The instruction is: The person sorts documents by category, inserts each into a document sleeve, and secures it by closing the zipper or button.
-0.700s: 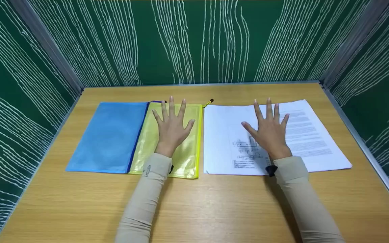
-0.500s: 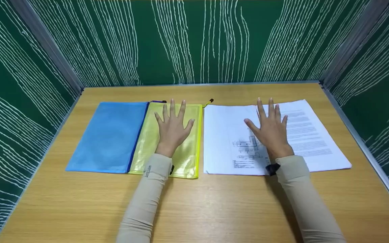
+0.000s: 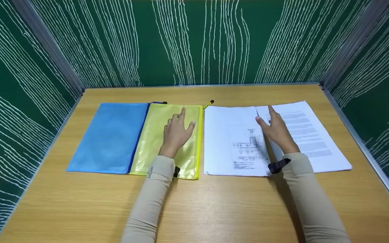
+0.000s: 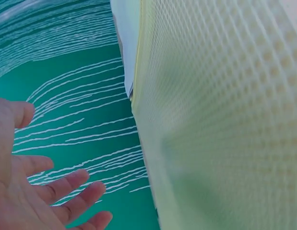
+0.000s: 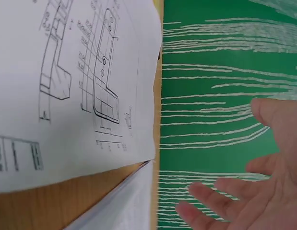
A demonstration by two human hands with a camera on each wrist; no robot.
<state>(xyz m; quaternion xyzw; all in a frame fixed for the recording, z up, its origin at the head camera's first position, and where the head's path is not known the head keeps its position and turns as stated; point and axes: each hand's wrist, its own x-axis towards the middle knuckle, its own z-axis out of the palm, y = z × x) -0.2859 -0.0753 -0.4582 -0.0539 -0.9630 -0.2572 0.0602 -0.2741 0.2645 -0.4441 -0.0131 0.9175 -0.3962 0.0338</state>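
Observation:
Over the yellow zip pouch (image 3: 149,145) hangs my left hand (image 3: 175,135), palm turned inward and fingers loosely bent around nothing. The left wrist view shows that hand (image 4: 33,187) beside the pouch's meshed surface (image 4: 220,115), with a gap between them. My right hand (image 3: 277,131) hovers where two paper stacks meet, fingers relaxed and holding nothing. To its left lies a stack with a technical drawing (image 3: 223,141); to its right lies a stack of printed text (image 3: 319,141). The right wrist view has the drawing (image 5: 90,86) close up and the right hand (image 5: 263,196) apart from it.
A blue zip pouch (image 3: 108,138) lies at the left, its edge against the yellow one. Dark-tipped zip pulls (image 3: 211,102) stick out behind the pouches. Green panels (image 3: 194,44) with white wavy lines enclose the wooden table (image 3: 194,209) at the back and sides.
Both hands have turned from flat, spread and palm down to more edge-on, with fingers closer together. Each has shifted slightly right. The pouches and papers lie where they were.

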